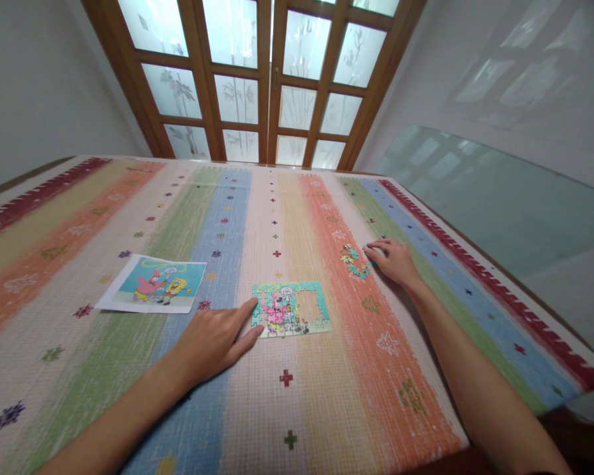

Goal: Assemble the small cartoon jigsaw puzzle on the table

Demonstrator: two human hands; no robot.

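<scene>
the half-built jigsaw puzzle lies near the middle of the counter, a gap in its right half, with loose pieces farther off to the right. to lift one piece cleanly, the right hand would best single it out with its fingertips rather than drag the heap. that hand lies palm down, arm stretched far, fingers at the pieces; whether its grip pinches one i cannot tell. the left hand rests flat, grip spread and empty, fingertips touching the puzzle's left edge.

Head-worn view, forward-down, close over table
</scene>
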